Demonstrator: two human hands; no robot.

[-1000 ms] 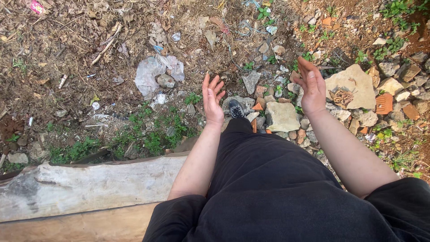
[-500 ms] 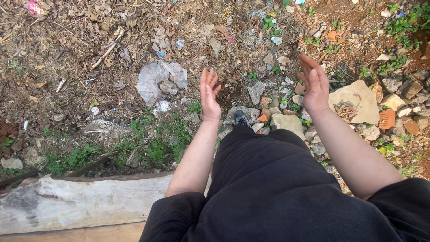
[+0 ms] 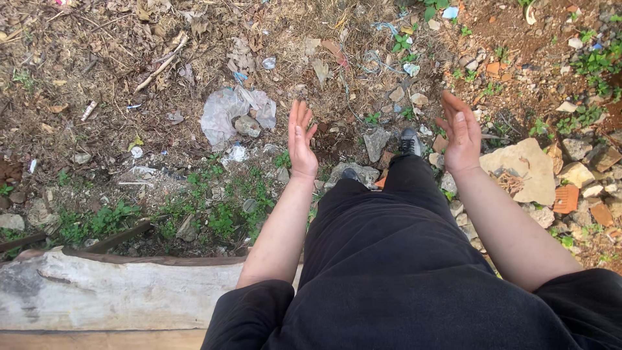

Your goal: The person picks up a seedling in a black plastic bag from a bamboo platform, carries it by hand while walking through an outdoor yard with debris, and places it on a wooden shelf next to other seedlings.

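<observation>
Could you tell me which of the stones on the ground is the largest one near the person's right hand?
It is the big pale tan slab just right of the right hand. It is flat, broad and far larger than the small grey and reddish pieces around it.

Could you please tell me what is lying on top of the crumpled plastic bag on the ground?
A grey stone sits on the plastic bag. Whatever lies beneath the bag is covered. Both the left hand and right hand are empty.

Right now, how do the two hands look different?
The left hand stands straight with fingers close together, while the right hand tilts inward with fingers loosely curled. The left hand hangs over weeds and bare dirt, the right hand near a big pale stone. Both are open, empty and held out in front.
</observation>
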